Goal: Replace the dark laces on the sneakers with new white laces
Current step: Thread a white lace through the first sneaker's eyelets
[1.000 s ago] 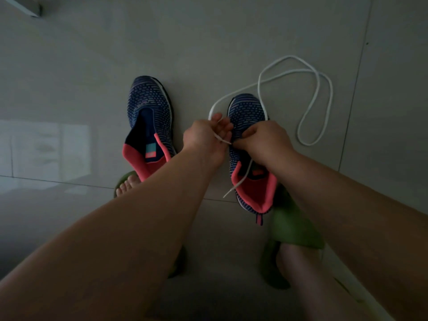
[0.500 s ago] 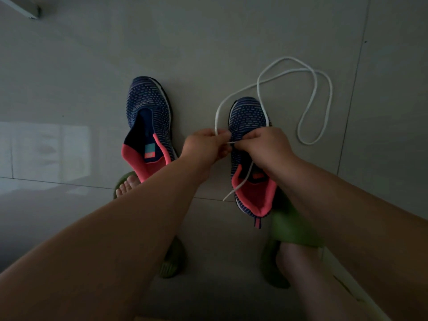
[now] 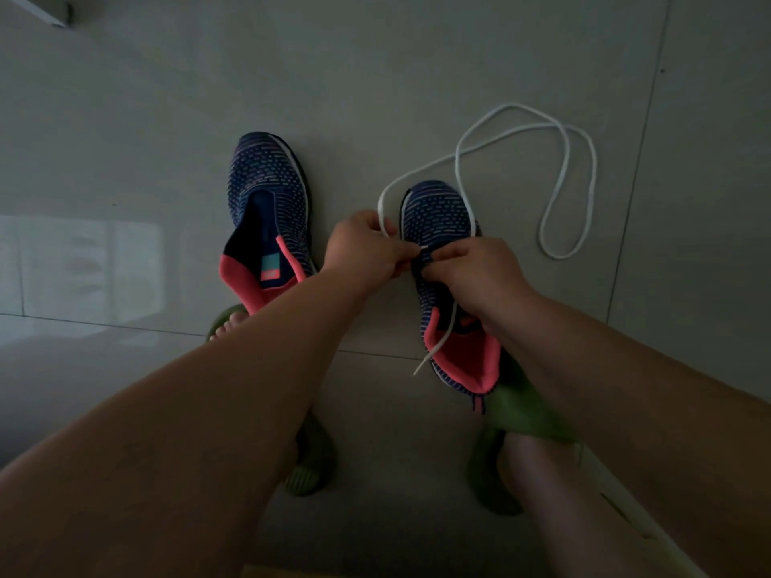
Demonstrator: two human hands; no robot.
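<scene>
Knit-cloth sneaker (image 3: 267, 189), glossy tiled floor (image 3: 375, 68)

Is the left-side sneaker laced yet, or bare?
Bare. The left sneaker shows no lace; the white lace runs only to the right sneaker.

green slippers (image 3: 519, 415) on grey tiled floor (image 3: 375, 77)

1. A person's left hand (image 3: 364, 248) is pinching the tip of a white lace (image 3: 564, 168) beside the right sneaker (image 3: 442, 219) on the tiled floor (image 3: 375, 77).
2. The right hand (image 3: 475, 273) is gripping that sneaker's upper at the eyelets, fingers curled.
3. The lace is looping across the floor beyond the toe, with one end trailing over the pink heel lining.
4. The left sneaker (image 3: 267, 189) is lying unlaced, well apart, near green slippers (image 3: 311, 465).
</scene>
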